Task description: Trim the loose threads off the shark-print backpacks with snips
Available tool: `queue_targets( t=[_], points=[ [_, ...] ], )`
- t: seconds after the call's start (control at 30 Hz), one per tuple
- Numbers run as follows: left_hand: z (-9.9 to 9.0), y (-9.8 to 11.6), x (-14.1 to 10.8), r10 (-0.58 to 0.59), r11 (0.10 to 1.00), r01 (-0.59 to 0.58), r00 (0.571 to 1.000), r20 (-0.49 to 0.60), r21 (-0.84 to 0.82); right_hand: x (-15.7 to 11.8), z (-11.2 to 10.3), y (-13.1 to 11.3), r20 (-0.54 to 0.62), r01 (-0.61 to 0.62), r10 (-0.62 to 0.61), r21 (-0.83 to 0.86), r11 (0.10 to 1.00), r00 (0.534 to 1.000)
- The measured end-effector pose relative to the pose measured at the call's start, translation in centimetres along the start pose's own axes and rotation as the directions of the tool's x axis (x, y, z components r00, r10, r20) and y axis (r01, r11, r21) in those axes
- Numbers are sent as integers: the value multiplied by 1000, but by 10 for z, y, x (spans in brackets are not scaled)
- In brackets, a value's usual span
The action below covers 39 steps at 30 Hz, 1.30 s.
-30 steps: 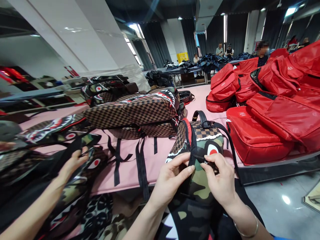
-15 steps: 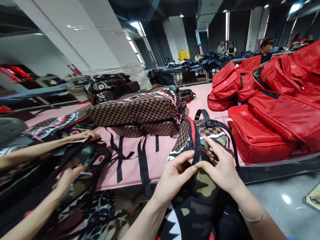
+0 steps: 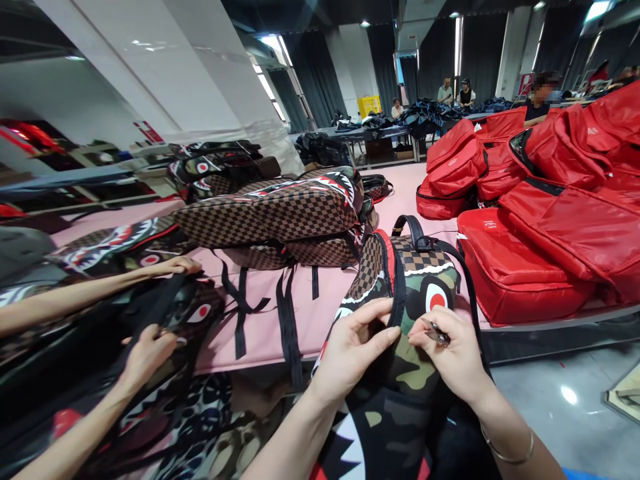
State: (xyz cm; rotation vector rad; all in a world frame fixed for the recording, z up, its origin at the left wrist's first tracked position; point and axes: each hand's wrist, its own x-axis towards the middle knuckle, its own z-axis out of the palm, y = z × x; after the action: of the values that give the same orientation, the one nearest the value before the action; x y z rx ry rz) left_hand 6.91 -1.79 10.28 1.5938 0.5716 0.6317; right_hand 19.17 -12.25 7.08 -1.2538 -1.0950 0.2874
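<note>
A camouflage and brown-checked backpack [image 3: 417,367] stands upright in front of me, with a red-and-white eye print and white teeth. My left hand [image 3: 350,347] pinches the black zipper edge [image 3: 399,293] of its opening between thumb and fingers. Close beside it, my right hand [image 3: 450,353] is closed around a small dark metal tool [image 3: 438,333], which looks like thread snips and is mostly hidden by the fingers. That hand's thumb and fingertip are pinched together just right of the zipper, over the camouflage panel. A black top handle [image 3: 410,227] rises at the bag's far end.
Checked backpacks [image 3: 270,220] lie stacked on the pink table [image 3: 260,333], their black straps hanging over the near edge. Red backpacks [image 3: 525,267] are piled on the right. At left, a co-worker's hands [image 3: 150,353] handle another dark bag. More people stand farther back.
My right hand has drawn down and away from the zipper, uncovering the eye print and the metal tool. My left hand keeps its pinch. The co-worker's lower hand has shifted slightly right.
</note>
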Motion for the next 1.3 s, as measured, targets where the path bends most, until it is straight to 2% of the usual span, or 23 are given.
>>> queue_targets(
  t=[0.17,0.27,0.4,0.5,0.57,0.7,0.8,0.9,1.03,1.3],
  points=[
    [5,0,-1,23,1000,-23,1000,-20,1,2,-2,-4,-9,-61,62,39,997,998],
    [10,4,-3,127,992,-126,990,-54,14,2,4,-10,-30,-82,86,115,990,996],
    [12,9,-4,275,947,-265,961,-30,183,2,16,-17,-52,-22,28,109,994,998],
    [11,12,-5,266,923,-255,964,0,289,3,24,-21,-58,41,-38,49,998,998],
    [12,13,-6,271,912,-244,962,-37,329,3,26,-22,-66,50,-49,17,999,997],
    [14,11,-7,308,897,-229,937,-163,378,-3,19,-16,-169,-28,8,-115,993,986],
    [14,10,-8,303,899,-208,931,-205,386,-13,13,-5,-240,-77,16,-245,967,971],
    [13,10,-9,304,902,-209,928,-214,378,-24,11,3,-205,-22,-41,-297,955,978],
    [13,10,-10,307,903,-206,924,-229,378,-31,11,3,-130,61,-96,-249,967,987],
    [16,5,-9,332,900,-251,924,-187,357,-24,6,-2,-130,-3,-32,-265,964,991]
  ],
)
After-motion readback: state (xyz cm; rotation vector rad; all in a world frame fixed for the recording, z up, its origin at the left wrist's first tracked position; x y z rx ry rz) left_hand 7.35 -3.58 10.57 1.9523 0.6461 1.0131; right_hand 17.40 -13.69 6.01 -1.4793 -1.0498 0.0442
